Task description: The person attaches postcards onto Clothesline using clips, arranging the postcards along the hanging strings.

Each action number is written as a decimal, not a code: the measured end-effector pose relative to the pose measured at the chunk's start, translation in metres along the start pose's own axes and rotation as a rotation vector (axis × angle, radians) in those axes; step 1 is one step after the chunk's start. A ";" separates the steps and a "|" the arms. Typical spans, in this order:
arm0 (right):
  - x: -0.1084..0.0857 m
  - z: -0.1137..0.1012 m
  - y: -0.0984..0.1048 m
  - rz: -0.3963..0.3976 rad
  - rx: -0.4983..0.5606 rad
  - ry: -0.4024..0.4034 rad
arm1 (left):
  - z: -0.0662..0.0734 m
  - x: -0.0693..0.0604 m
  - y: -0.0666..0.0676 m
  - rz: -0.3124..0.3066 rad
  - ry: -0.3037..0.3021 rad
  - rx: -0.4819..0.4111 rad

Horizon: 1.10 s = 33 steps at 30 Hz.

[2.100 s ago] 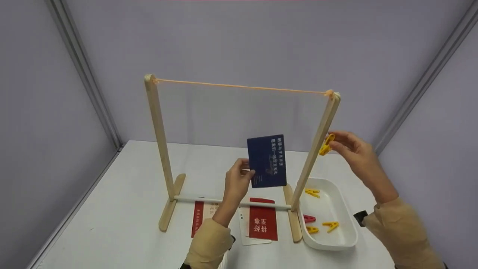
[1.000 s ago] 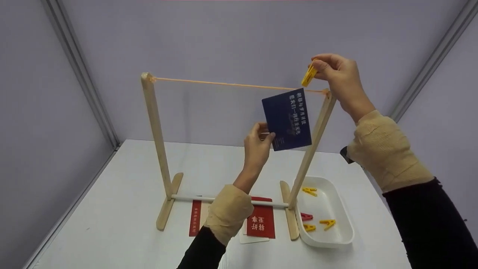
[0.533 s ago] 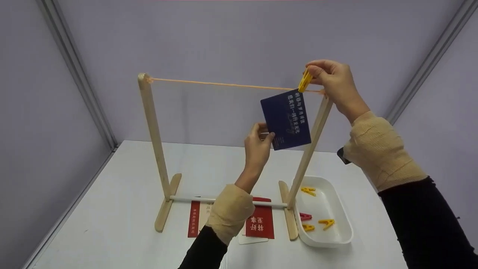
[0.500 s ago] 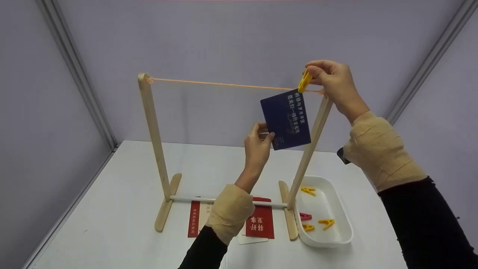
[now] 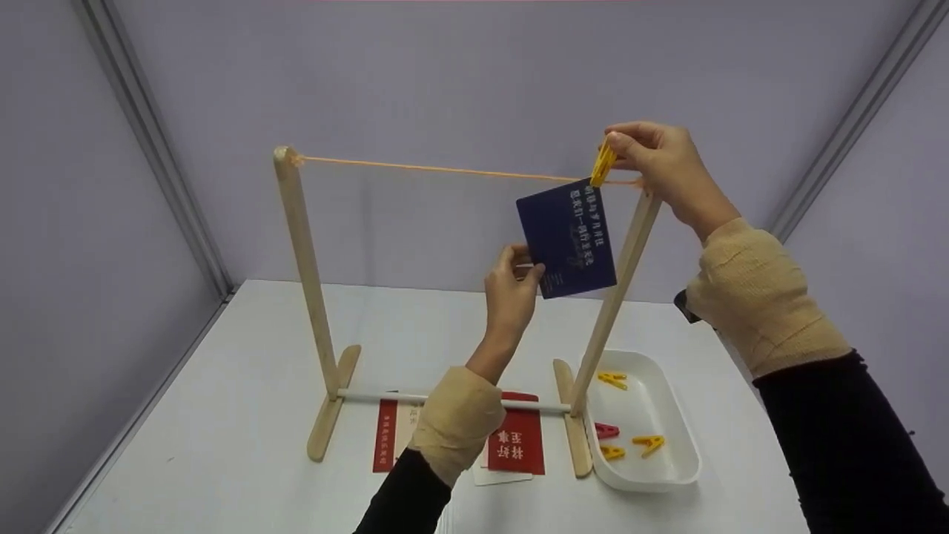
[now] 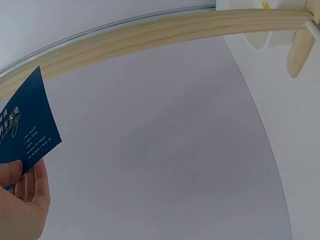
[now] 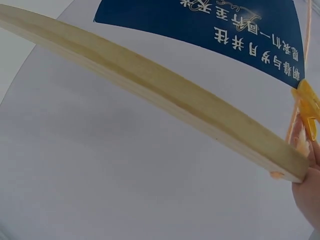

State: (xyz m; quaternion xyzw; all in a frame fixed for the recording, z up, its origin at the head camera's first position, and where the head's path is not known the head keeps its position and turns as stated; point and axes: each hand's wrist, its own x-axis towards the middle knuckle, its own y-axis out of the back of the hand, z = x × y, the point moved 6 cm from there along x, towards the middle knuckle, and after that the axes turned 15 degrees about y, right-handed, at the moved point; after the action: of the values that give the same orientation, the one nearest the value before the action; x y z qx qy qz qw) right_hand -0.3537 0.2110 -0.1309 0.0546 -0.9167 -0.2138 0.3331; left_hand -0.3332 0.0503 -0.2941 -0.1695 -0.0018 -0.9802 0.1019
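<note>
In the head view my left hand point(image 5: 511, 293) pinches the lower left edge of a dark blue card point(image 5: 567, 239) with white writing. My right hand point(image 5: 663, 167) pinches a yellow clothespin point(image 5: 603, 160) at the card's upper right corner, by the orange string point(image 5: 445, 170). The right wrist view shows the tip of the yellow clothespin point(image 7: 306, 97) at the corner of the blue card point(image 7: 225, 30); whether it bites the string cannot be told. The left wrist view has my left hand point(image 6: 25, 205) on the blue card point(image 6: 30, 120), thumb in front and fingers behind.
A wooden frame with a left post point(image 5: 305, 267) and right post point(image 5: 615, 308) holds the string. A white tray point(image 5: 686, 415) with several clothespins, yellow and red, stands at the right. Red cards point(image 5: 517, 437) and pale ones lie under the white crossbar point(image 5: 534, 406).
Both hands have risen to the string since the earliest frame, bringing the card and clothespin. The clothespin has come down onto the card's corner; over the last half second little has moved.
</note>
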 end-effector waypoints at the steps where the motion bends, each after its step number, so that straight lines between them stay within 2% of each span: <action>1: 0.000 0.000 0.000 -0.002 -0.007 0.004 | 0.000 0.000 0.000 -0.001 -0.004 0.002; 7: 0.000 -0.002 -0.002 -0.020 -0.071 0.009 | -0.001 -0.001 0.000 -0.003 -0.006 0.003; 11: 0.000 -0.005 0.001 -0.003 -0.115 0.027 | -0.001 -0.002 0.000 -0.004 -0.002 -0.007; 15: -0.001 -0.007 0.011 0.078 -0.096 0.063 | -0.003 -0.003 -0.003 -0.025 -0.001 0.004; 19: -0.005 -0.005 0.027 0.196 -0.042 0.087 | -0.008 -0.005 -0.007 -0.066 0.004 0.067; 22: -0.011 0.002 0.039 0.275 -0.004 0.078 | -0.016 -0.006 -0.010 -0.105 0.021 0.097; 25: -0.018 0.012 0.046 0.307 0.019 0.050 | -0.027 -0.008 -0.012 -0.129 0.056 0.092; 28: -0.026 0.025 0.045 0.291 0.007 0.010 | -0.040 -0.011 -0.011 -0.132 0.101 0.097; 33: -0.042 0.053 0.037 0.228 -0.033 -0.042 | -0.060 -0.021 -0.007 -0.095 0.134 0.127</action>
State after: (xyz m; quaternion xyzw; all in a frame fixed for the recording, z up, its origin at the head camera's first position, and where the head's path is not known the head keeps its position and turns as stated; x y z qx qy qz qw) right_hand -0.3527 0.2736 -0.1759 -0.0600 -0.9202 -0.1907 0.3366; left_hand -0.3348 0.0591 -0.3576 -0.0965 -0.0652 -0.9910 0.0660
